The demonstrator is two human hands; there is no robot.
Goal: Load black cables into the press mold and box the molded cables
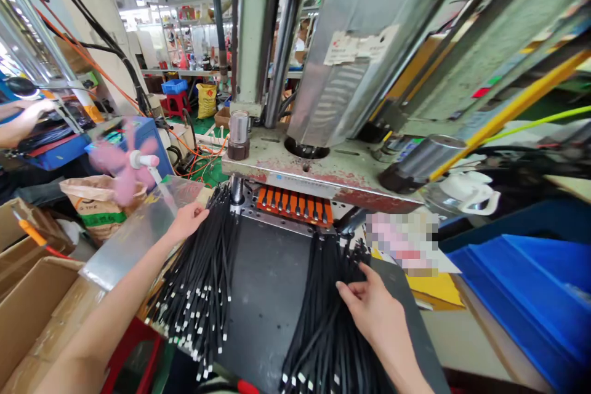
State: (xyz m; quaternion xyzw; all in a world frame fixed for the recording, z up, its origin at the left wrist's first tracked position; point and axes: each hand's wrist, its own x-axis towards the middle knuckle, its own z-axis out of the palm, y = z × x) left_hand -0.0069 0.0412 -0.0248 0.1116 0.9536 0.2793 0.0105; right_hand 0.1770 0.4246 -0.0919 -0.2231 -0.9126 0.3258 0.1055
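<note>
On the left of the black work plate (270, 283) lies a thick pile of black flat cables (196, 283) with white-tipped ends. My left hand (188, 221) is at the upper left edge of this pile, fingers curled together; what they hold, if anything, is hidden. A second bundle of black cables (318, 314) lies on the right side of the plate. Over its right edge is my right hand (376, 301), thumb and forefinger apart and nothing visible between them. Beyond the plate, an orange mould insert (295, 204) carries several black cable ends in a row, under the press.
The press's upper plate (295, 175) hangs low over the mould. A pink fan (127, 163) stands at left, near cardboard boxes (41, 314). Blue sheets or bins (521, 283) and a yellow packet (436, 289) are at right. Another person's hand (32, 117) is at far left.
</note>
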